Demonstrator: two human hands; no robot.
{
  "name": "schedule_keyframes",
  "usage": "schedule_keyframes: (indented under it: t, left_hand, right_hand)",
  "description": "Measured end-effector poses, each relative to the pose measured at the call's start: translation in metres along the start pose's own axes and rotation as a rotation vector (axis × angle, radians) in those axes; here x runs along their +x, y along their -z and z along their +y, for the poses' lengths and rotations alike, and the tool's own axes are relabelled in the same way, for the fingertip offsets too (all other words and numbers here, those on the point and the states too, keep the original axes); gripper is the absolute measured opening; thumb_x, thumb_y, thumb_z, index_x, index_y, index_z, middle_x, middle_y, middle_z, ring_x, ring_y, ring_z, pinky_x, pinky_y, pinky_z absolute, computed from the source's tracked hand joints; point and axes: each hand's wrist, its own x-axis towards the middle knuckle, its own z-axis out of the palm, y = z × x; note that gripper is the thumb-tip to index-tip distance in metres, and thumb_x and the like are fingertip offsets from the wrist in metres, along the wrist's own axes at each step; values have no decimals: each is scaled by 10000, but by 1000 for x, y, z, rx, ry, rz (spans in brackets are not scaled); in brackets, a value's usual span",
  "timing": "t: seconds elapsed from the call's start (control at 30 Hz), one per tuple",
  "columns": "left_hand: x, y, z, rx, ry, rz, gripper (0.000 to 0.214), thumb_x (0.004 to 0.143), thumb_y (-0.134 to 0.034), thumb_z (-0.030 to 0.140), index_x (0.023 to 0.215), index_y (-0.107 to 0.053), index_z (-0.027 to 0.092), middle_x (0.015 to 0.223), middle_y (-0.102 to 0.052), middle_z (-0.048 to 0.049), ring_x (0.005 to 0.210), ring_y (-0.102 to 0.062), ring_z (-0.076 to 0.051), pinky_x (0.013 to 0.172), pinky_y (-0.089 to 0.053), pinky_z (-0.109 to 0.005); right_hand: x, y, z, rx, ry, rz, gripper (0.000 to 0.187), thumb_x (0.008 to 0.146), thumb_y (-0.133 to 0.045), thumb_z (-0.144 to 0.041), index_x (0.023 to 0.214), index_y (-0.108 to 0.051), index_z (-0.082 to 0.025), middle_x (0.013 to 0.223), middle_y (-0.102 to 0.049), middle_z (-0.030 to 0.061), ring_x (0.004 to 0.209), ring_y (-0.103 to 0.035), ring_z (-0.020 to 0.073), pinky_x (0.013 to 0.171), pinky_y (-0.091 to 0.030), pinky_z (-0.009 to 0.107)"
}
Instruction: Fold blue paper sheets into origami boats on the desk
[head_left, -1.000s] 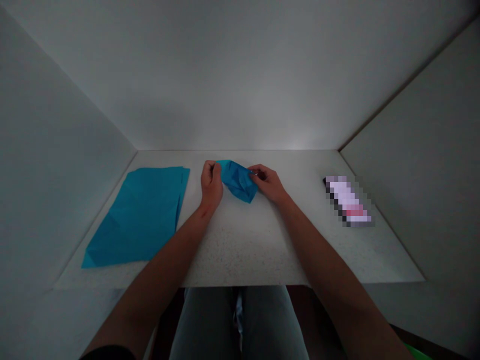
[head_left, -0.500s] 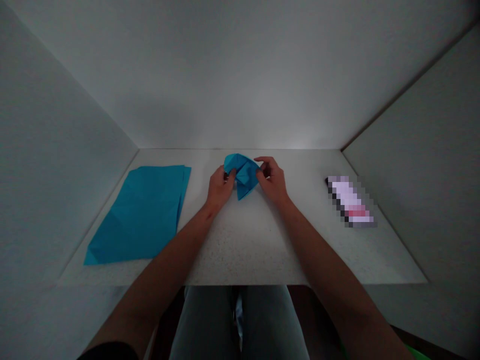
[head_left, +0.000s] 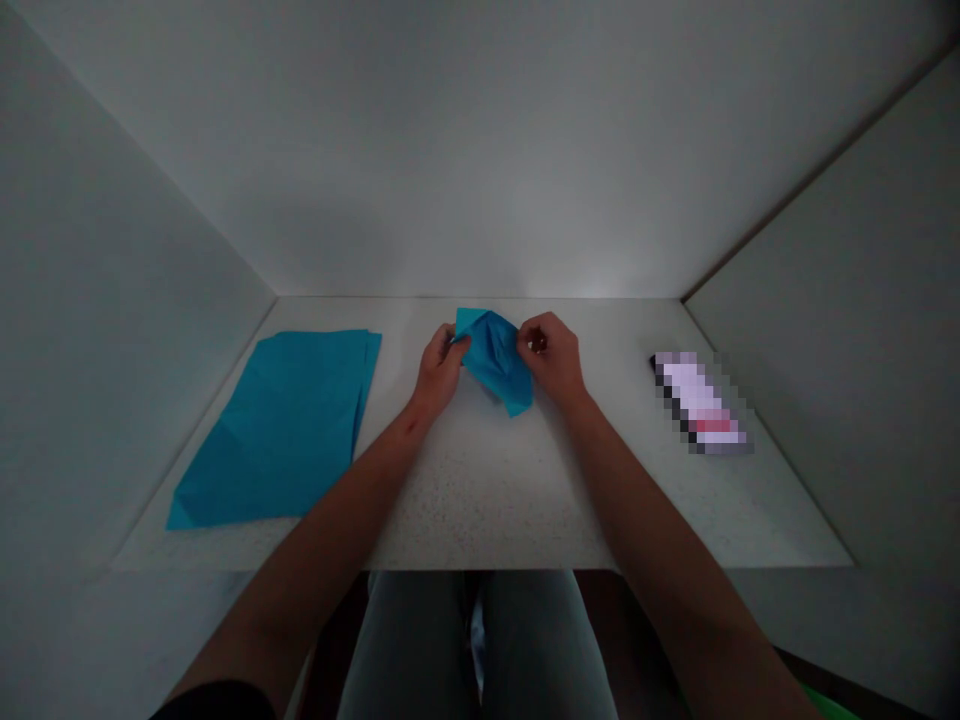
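Note:
A small folded piece of blue paper [head_left: 496,358] is held just above the middle of the white desk [head_left: 495,480]. My left hand [head_left: 439,368] pinches its upper left corner with fingers closed. My right hand [head_left: 552,356] is curled shut on its right edge. The paper's lower point hangs down toward the desk between both hands.
A stack of flat blue paper sheets [head_left: 281,425] lies on the left part of the desk. A blurred oblong object [head_left: 699,402] rests at the right. Grey walls close the desk in at the left, back and right. My legs show below the front edge.
The folded paper has turned in my hands, its lower point now reaching further down and right. My right hand has closed more tightly on it; both hands stayed near the middle.

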Motion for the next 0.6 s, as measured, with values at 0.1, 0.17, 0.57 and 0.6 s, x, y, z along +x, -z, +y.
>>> schedule_keyframes:
  t: [0.1, 0.17, 0.57, 0.6]
  left_hand:
    - [-4, -2, 5, 37, -89, -78, 403, 930, -703, 589, 826, -540, 235, 918, -678, -49, 866, -657, -199, 753, -559, -314]
    - [-7, -3, 9, 48, -130, -141, 382, 943, -696, 557, 836, -519, 236, 1110, -737, -96, 1028, -704, -230, 849, -582, -348]
    - [-7, -5, 4, 60, -173, -7, 341, 992, -688, 543, 936, -531, 246, 1164, -750, -104, 1085, -721, -232, 888, -574, -357]
    - [-5, -3, 1, 73, -150, 57, 333, 988, -694, 537, 936, -543, 245, 1044, -739, -69, 987, -712, -211, 842, -565, -333]
  right_hand:
    - [-1, -2, -6, 20, 30, -85, 155, 934, -722, -368, 1038, -702, -255, 951, -667, 43, 783, -577, 195, 761, -486, 360]
    - [-1, -4, -11, 22, 38, -91, 211, 941, -737, -435, 1044, -703, -254, 946, -675, 51, 813, -584, 210, 784, -487, 374]
    - [2, -6, -9, 354, -114, -104, 298, 942, -613, -472, 754, -536, -254, 758, -528, 8, 759, -525, 200, 747, -461, 360]
    - [2, -6, -6, 411, -134, -114, 319, 925, -608, -492, 731, -519, -255, 739, -504, 7, 740, -513, 199, 732, -462, 359]
